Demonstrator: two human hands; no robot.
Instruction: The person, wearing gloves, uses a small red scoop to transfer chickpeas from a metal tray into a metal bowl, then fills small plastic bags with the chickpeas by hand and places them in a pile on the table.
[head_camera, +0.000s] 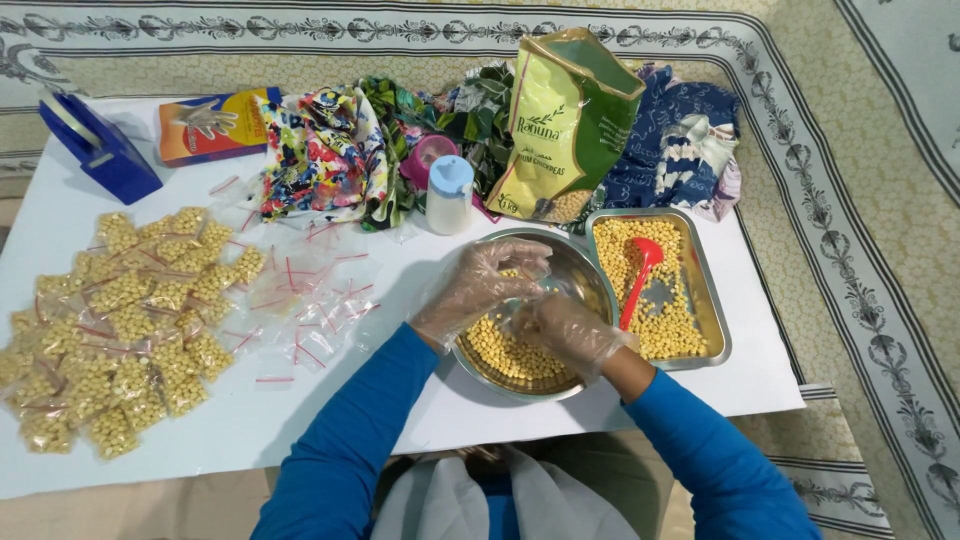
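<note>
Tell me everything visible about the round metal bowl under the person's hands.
The round metal bowl looks like shiny steel with a thin rolled rim. It sits upright on the white table, near the front edge, and appears to touch the rectangular metal tray on its right. Yellow chickpeas cover its bottom in a shallow layer. The left hand and right hand, both in clear plastic gloves, are over it, hiding part of the inside. Whether they touch the rim cannot be told.
</note>
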